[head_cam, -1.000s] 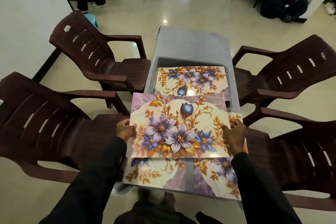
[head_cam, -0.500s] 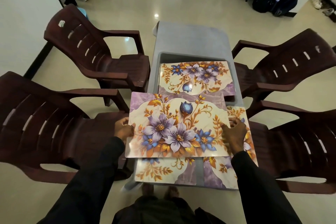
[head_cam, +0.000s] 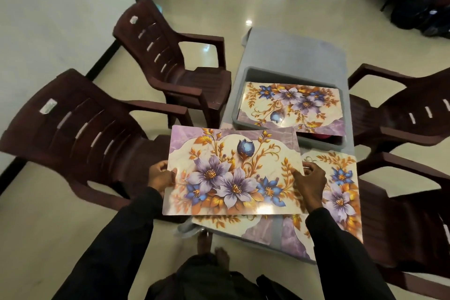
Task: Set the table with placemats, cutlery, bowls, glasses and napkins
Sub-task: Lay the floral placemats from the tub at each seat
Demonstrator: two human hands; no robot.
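Left hand point(head_cam: 162, 176) and right hand point(head_cam: 310, 178) each grip a short edge of the mat point(head_cam: 233, 173), probably to keep the thin sheet flat and level for laying. It's over the worktop's point(head_cam: 292, 48) near-left side, overhanging left and overlapping two laid mats point(head_cam: 341, 192). Can't tell if they touch. Glossy print: purple and blue flowers, gold leaves, lilac corners.

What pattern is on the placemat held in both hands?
Held placemat: purple and blue flowers, orange-gold leaves on cream, lilac marbled corners; head view.
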